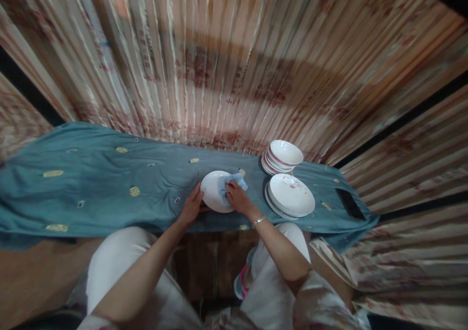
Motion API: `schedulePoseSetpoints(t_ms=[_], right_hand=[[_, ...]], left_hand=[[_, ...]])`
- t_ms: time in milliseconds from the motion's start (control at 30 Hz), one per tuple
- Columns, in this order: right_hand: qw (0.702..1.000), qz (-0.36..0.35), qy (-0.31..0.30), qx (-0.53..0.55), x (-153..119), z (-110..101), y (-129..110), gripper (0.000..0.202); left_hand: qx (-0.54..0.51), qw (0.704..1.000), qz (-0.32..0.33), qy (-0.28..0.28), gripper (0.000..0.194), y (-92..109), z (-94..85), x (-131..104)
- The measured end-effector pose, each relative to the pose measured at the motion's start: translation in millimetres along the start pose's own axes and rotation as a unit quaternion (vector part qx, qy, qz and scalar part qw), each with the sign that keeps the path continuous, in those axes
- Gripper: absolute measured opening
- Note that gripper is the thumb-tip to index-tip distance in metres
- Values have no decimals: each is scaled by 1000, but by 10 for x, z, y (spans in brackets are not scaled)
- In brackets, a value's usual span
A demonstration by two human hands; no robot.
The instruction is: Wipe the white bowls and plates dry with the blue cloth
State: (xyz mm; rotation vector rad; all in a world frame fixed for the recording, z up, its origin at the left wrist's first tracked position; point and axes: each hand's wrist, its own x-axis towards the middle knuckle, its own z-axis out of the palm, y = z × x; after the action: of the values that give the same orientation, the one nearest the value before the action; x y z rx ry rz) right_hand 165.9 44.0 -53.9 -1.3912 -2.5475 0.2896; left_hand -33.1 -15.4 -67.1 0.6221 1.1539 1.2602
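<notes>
Over the worktop, the left hand grasps a white dish by its rim (likely slick, stiff and breakable, best held there) as the right hand clutches a soft-looking blue cloth against it.

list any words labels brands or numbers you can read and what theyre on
No text can be read.
Curtain: dark marks, too blurred to tell writing from pattern.
Tablecloth: small rectangles, too small to tell if they hold letters.
Held dish: no lettering shows.
Top plate: a flower print, no lettering shows.
Bowls: red bands, no lettering shows.
Phone: dark, no text shows.
</notes>
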Motion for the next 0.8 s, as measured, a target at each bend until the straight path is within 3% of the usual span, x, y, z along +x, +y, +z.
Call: schedulePoseSetpoints(t_ms=[367, 567, 800], right_hand=[[995, -5, -91, -30, -325, -252, -102, 22], [990, -3, -137, 36, -394, -298, -224, 24], [977, -48, -66, 197, -208, -33, -411, 38]], left_hand=[[19, 1000, 7, -5, 65, -11, 10, 10], [-2, 1000, -12, -16, 64, 20, 29, -13], [-6, 1000, -12, -10, 63, 60, 57, -43]])
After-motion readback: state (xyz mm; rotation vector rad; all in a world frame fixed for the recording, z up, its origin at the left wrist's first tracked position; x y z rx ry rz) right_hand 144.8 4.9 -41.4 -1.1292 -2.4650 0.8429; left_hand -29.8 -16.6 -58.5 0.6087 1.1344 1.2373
